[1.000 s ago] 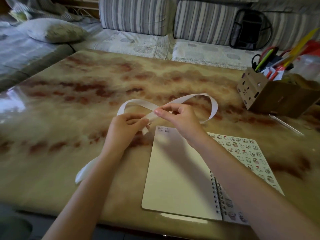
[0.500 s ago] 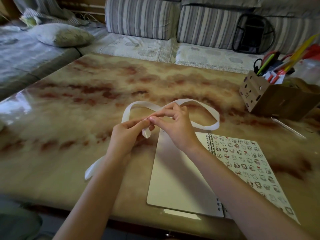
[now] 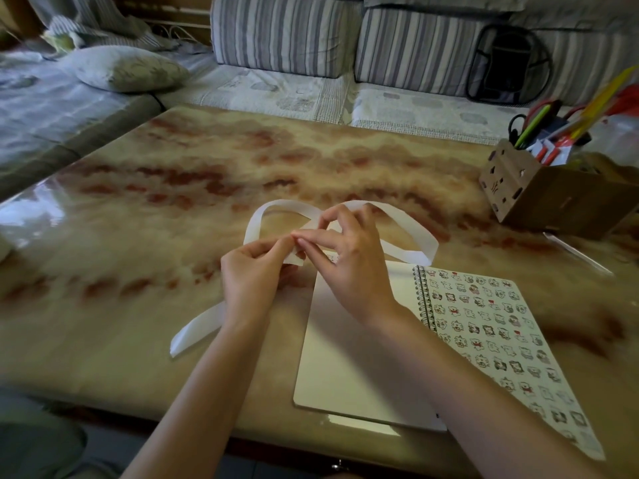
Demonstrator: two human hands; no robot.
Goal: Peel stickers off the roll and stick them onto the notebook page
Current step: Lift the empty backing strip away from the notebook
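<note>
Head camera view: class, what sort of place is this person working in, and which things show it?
Probably a home living room: a grey striped sofa with a pale patterned pillow stands behind the glossy marble-patterned table, which bears a brown cardboard pen holder.

White sticker strip point(image 3: 408, 223), cream notebook page point(image 3: 345, 368), cartoon-printed cover point(image 3: 501, 333), red-veined tan marble table point(image 3: 173, 188), grey-striped cushions point(image 3: 283, 29).
</note>
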